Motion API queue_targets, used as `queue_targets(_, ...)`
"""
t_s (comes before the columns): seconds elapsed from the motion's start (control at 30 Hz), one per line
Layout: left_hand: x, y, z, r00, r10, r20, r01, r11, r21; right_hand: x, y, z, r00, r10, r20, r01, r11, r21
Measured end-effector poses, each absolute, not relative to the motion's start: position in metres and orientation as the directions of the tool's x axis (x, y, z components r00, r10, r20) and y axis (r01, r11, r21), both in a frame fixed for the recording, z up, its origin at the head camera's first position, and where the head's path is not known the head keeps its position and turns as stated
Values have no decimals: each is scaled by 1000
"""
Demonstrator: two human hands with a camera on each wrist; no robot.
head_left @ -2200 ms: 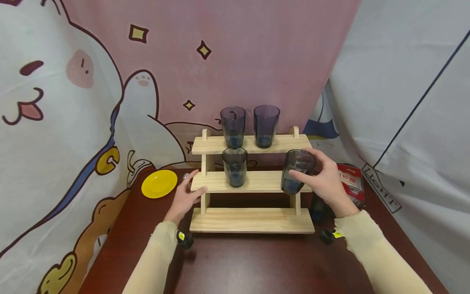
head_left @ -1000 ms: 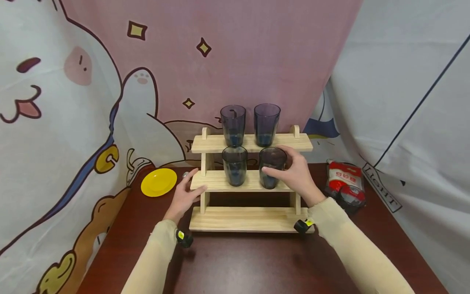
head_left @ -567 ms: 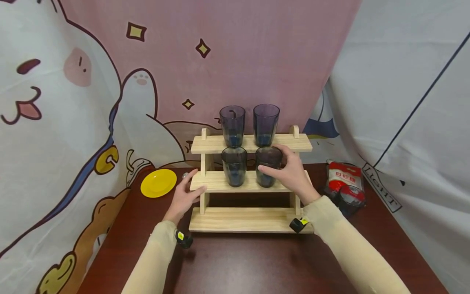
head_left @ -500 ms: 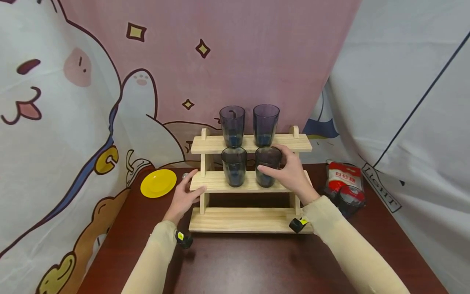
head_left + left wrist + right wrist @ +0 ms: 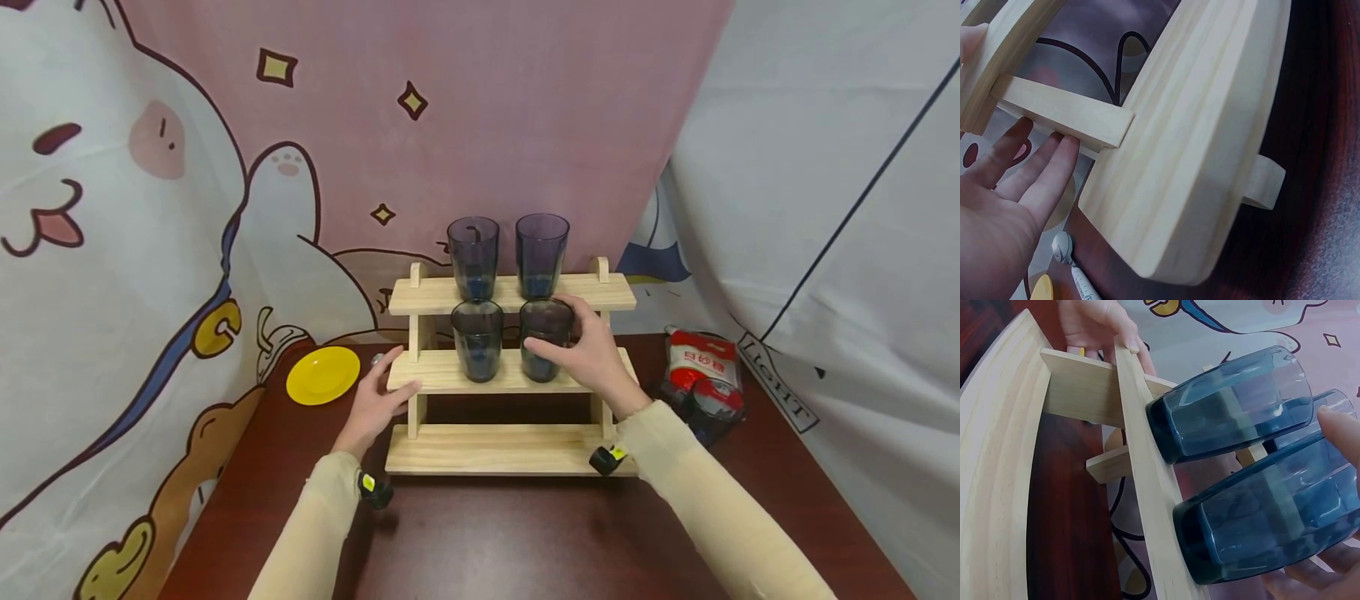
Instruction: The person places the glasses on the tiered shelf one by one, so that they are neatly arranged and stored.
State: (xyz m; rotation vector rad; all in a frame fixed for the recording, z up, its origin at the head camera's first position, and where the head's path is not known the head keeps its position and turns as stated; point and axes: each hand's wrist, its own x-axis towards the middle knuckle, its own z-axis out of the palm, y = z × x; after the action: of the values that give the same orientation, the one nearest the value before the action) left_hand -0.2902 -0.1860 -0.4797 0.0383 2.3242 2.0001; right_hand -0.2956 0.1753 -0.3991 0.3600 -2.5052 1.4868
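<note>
A three-tier wooden display shelf (image 5: 510,450) stands on the table. My right hand (image 5: 596,354) holds a dark tinted drinking glass (image 5: 542,367) upright on the middle tier, thumb in front and fingers behind. Left of it on that tier stands a matching glass (image 5: 478,346), with a narrow gap between them; both appear blue in the right wrist view. Two more tinted glasses, the left one (image 5: 474,254) and the right one (image 5: 542,250), are on the top tier. At the shelf's left end my left hand (image 5: 372,406) grips the middle tier, its fingertips (image 5: 1069,147) against the side post.
A yellow plate (image 5: 322,375) lies at the left, with a spoon (image 5: 1063,247) near it behind the left hand. To the right, a red and white packet (image 5: 701,354) has another dark glass (image 5: 712,412) in front. Printed cloth (image 5: 525,108) hangs close behind the shelf.
My right hand has carried its glass leftward from the middle tier's right end, straightened it and stood it beside the other glass. Over the last half second it barely moves; the left hand stays put.
</note>
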Motion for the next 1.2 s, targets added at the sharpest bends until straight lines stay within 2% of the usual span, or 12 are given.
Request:
queue_targets(0.6,-293,-187,-483,-997,61,-38,-27,161,987,-288,176,-400,-946,-93,311,-317,475,-821)
queue_targets(0.8,-293,-187,-484,-997,65,-29,-18,158,987,-279,192,-400,-950,-86,302,-304,492,-816)
queue_targets(1.03,-293,-185,-482,-998,60,-36,-26,162,986,-267,224,-401,-922,-91,376,-367,507,-780)
queue_targets(1.2,-293,-187,-482,-997,56,-43,-34,163,986,-257,246,-406,-920,-69,386,-361,533,-765)
